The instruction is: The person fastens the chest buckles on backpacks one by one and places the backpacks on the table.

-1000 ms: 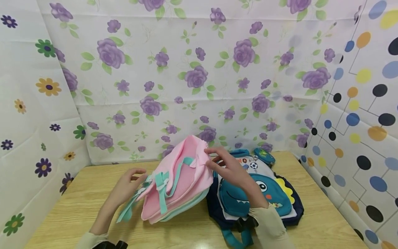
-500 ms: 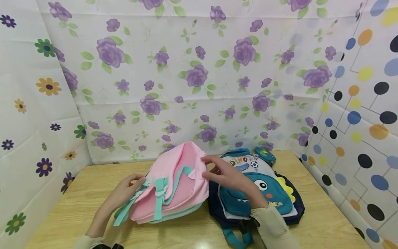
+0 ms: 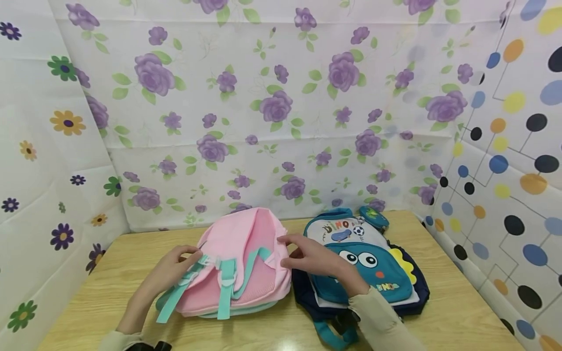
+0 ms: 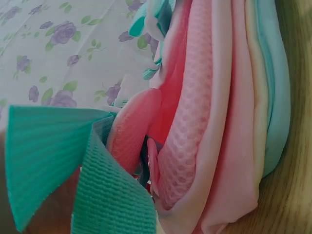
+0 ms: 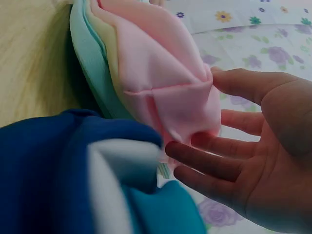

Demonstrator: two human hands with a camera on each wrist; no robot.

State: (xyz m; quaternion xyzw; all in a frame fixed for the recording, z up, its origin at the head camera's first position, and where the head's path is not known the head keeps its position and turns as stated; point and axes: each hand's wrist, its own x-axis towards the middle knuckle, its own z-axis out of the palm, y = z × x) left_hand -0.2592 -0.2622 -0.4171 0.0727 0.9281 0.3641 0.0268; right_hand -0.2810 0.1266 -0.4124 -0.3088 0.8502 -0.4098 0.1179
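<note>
A pink backpack (image 3: 232, 278) lies on the table with its back panel and mint straps facing up. At its left edge is my left hand (image 3: 171, 265), with thumb and fingers bent round the strap side. A loose mint strap (image 4: 117, 180) fills much of the left wrist view and hides most of that hand. My right hand (image 3: 309, 256) holds the opposite side; in the right wrist view the thumb (image 5: 239, 83) meets the pink fabric corner and fingers reach underneath. Beside it lies a teal and navy dinosaur backpack (image 3: 377, 273), partly covered by my right forearm.
Both bags are on a wood-grain table (image 3: 110, 273). A flowered cloth (image 3: 184, 185) hangs behind it, with a dotted cloth (image 3: 505, 195) along the right side. A small teal pouch (image 3: 373, 217) sits at the dinosaur backpack's upper corner.
The pink backpack has been lowered from a tilted position to lie flatter and has shifted left. Both hands have moved down with it, uncovering more of the dinosaur backpack's front.
</note>
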